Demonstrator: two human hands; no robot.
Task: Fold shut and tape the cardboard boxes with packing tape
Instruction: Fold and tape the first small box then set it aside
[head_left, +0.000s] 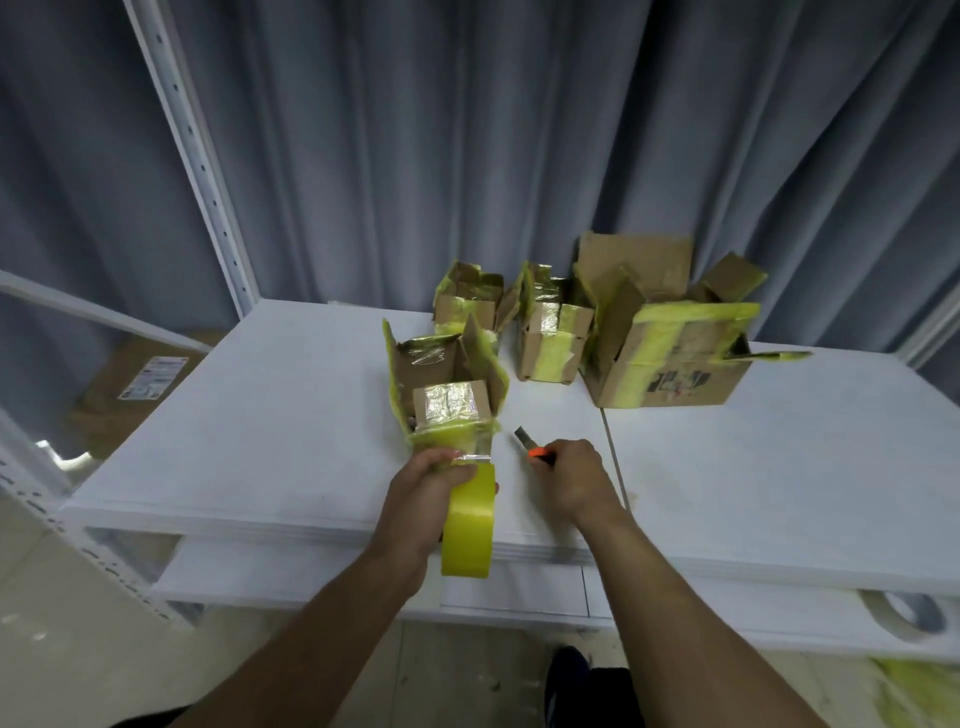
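Observation:
A small cardboard box (445, 382) with yellow tape stands on the white table (260, 415), its flaps up. My left hand (423, 491) grips a roll of yellow packing tape (467, 525) at the box's near side; a strip of tape runs from the roll to the box. My right hand (571, 480) holds an orange utility knife (532, 447) with its blade out, just right of the box. Two more small open boxes (467, 301) (550, 338) and a larger open box (670, 353) stand behind.
Grey curtains hang behind the table. A white shelving post (208, 171) rises at the back left. A brown parcel with a label (135, 389) lies on the floor to the left. A seam (615, 467) splits the table top right of my right hand.

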